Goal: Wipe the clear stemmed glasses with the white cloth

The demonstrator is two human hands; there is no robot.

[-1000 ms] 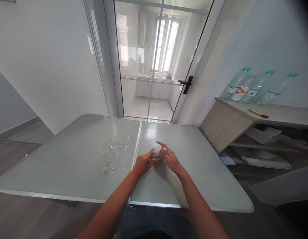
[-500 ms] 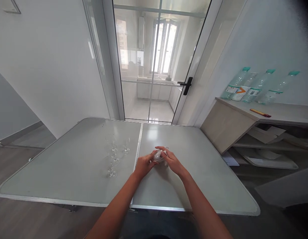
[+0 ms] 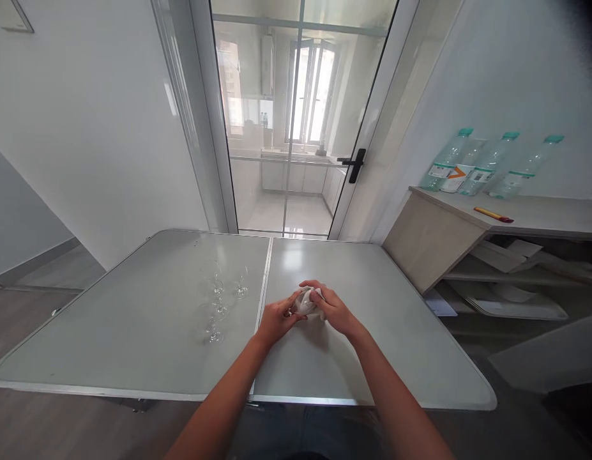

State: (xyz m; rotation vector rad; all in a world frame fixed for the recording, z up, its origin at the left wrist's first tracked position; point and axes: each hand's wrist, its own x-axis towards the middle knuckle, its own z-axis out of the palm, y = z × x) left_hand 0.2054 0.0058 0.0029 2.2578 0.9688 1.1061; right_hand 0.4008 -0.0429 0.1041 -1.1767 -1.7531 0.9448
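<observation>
Over the right half of the table, my left hand (image 3: 277, 317) is closed around a clear stemmed glass (image 3: 303, 303) that lies tilted between both hands. My right hand (image 3: 334, 310) is closed on a crumpled white cloth or tissue (image 3: 319, 313), pressing it against the glass. The fingers and the cloth hide much of the glass. On the left half of the table several clear stemmed glasses stand upright in a loose group, among them one glass (image 3: 241, 291) nearest the seam and one glass (image 3: 213, 333) nearest the front.
The grey-green table (image 3: 133, 319) has a pale seam and metal edging. Behind it stands a glazed door (image 3: 296, 128) with a black handle (image 3: 356, 166). At right, a wooden shelf unit (image 3: 420, 236) bears plastic bottles (image 3: 482, 172) and a small yellow-red stick (image 3: 493, 214).
The cloth and the glass have shifted slightly within my hands, and more white cloth shows beside my right fingers. The view has tilted a little. The standing glasses have stayed put.
</observation>
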